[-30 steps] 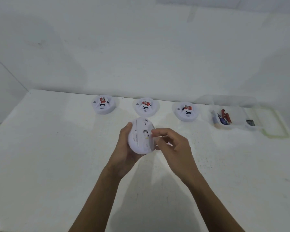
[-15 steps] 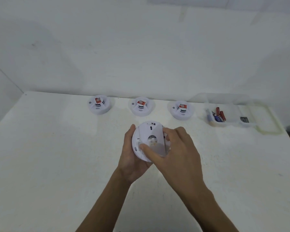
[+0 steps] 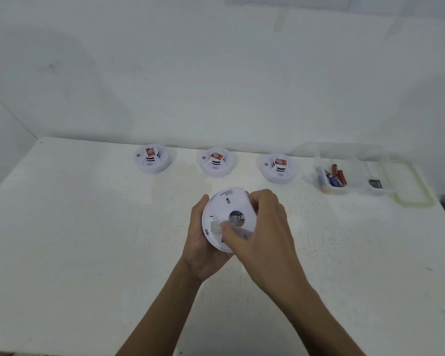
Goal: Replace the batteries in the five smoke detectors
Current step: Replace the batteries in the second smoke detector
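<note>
White plastic fills the middle of the view: a round smoke detector (image 3: pixel 225 214), held above the table (image 3: pixel 88 240) with its back face turned up toward the camera. A small printed label sits on its lower left part and a dark round opening at its centre. The left hand (image 3: pixel 203 242) cups it from beneath at 8 o'clock, thumb up along the left rim, fingers curled under the body. The right hand (image 3: pixel 265 235) clamps over it from 3 o'clock, fingers hooked over the far rim and the thumb pressed flat on the back face near the label. Both hands grip the same unit.

Beyond it, along the wall (image 3: pixel 216 73), three more detectors stand in a row, face up, each with a red sticker on its raised centre: one at 11 o'clock (image 3: pixel 152 161), one at 12 o'clock (image 3: pixel 216 163), one at 1 o'clock (image 3: pixel 278 168). They stand apart from one another.

At 2 o'clock a clear tub (image 3: pixel 350 190) holds a small heap of red and blue batteries (image 3: pixel 334 177), and a dark battery (image 3: pixel 375 183) lies at its right end. Just right of the tub lies its clear lid (image 3: pixel 409 186), flat on the table.
</note>
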`<state>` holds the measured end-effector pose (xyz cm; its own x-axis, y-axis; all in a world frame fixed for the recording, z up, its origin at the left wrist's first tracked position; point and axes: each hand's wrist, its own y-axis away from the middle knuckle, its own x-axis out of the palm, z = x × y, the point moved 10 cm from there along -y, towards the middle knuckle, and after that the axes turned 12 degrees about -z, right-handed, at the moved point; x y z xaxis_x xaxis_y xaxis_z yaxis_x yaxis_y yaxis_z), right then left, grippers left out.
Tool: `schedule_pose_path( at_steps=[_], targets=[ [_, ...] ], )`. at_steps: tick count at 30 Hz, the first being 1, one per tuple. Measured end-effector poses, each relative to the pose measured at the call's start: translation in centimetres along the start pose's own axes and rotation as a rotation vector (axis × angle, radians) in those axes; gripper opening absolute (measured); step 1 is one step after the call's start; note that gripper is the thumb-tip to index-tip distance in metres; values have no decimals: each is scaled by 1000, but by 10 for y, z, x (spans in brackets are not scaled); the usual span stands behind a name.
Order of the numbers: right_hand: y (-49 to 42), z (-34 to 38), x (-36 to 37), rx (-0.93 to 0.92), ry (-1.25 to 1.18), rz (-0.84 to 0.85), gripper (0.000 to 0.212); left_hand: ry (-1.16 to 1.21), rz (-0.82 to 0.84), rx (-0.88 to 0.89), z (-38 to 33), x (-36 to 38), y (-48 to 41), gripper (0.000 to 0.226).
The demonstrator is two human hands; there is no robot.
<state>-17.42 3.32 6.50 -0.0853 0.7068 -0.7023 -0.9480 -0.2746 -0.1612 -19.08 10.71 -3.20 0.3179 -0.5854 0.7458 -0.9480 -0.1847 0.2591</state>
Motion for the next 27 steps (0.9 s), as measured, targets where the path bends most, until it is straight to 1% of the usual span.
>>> schedule_pose_path(
  at_steps=[4,8,11,14,17,18,20,22,23,25,27],
  targets=[
    [-2,-2,-6,26,-214,-6,16,71,-24,-67,4,-3,-3,66],
    [-10,-12,-19,53,-381,-29,12,163,26,-138,7,-1,-1,63],
    [-15,-26,-26,108,-452,-37,7,132,57,-151,9,-1,-3,65],
    [-18,-49,-29,235,-553,-54,6,150,65,-216,16,-3,-1,69],
    [-18,-71,-22,384,-689,-12,7,174,155,-247,20,-1,-1,70],
    [-17,-78,-20,419,-715,-1,10,185,162,-259,21,1,0,70],
    [-17,-92,-15,460,-713,-2,24,203,169,-292,23,2,1,72],
    [-18,-111,-9,494,-639,-29,36,217,205,-296,23,4,1,72],
    [-18,-121,-6,516,-600,-40,35,215,219,-281,22,5,1,71],
    [-17,-138,5,566,-554,-40,26,212,234,-260,19,6,0,71],
    [-17,-147,11,514,-420,-38,24,221,243,-274,19,8,0,70]
  ],
)
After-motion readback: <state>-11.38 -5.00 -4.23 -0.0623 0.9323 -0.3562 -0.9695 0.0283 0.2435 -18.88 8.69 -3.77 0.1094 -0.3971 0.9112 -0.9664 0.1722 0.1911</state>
